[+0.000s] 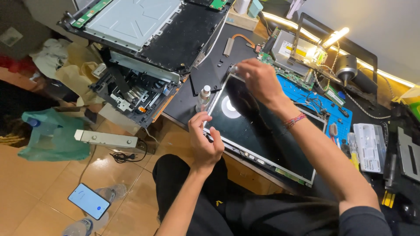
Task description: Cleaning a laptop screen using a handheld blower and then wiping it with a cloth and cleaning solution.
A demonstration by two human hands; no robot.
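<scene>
A bare laptop screen panel (pixel 262 135) with a dark glossy face and a metal frame lies flat on the black workbench. My left hand (pixel 203 142) pinches the panel's near left edge between thumb and fingers. At the panel's far left corner my right hand (pixel 258 78) has its fingertips closed on the frame. A cord bracelet sits on the right wrist. A small clear bottle (pixel 203 97) stands just left of the panel, between my two hands.
An opened laptop chassis (pixel 148 30) and stacked parts sit at the bench's left. A circuit board (pixel 293 57), a lit lamp (pixel 334 37), a blue mat (pixel 306 89) and a white parts box (pixel 369 146) lie right. On the tiled floor lies a phone (pixel 89 201).
</scene>
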